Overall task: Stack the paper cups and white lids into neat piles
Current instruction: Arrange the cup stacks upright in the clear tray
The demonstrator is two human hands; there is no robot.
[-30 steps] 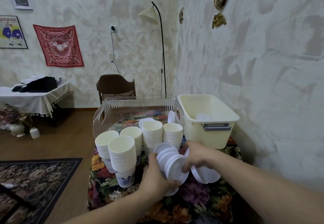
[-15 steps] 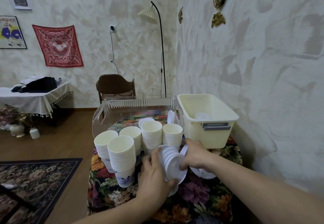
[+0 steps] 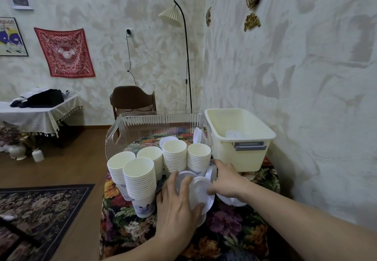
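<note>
Several stacks of white paper cups (image 3: 140, 181) stand on the floral table, the tallest stack (image 3: 175, 156) further back. My left hand (image 3: 179, 205) holds a tilted bunch of white lids (image 3: 201, 191), thumb under the front lid and fingers spread over the back of the bunch. My right hand (image 3: 226, 179) grips the right side of the same lids, fingers curled at their far edge beside the rightmost cup stack (image 3: 199, 158). More loose lids (image 3: 232, 200) lie under my right wrist.
A clear ribbed basket (image 3: 126, 130) behind the cups holds a few lids (image 3: 197, 135). A cream plastic tub (image 3: 244, 156) at the right has a lid inside. The wall runs close on the right. A chair (image 3: 132, 101) stands behind the table; floor and rug lie left.
Both hands moved the bunch of lids away from me, closer to the cup stacks. My left fingers spread wider over the lids and my right hand slid toward the far edge.
</note>
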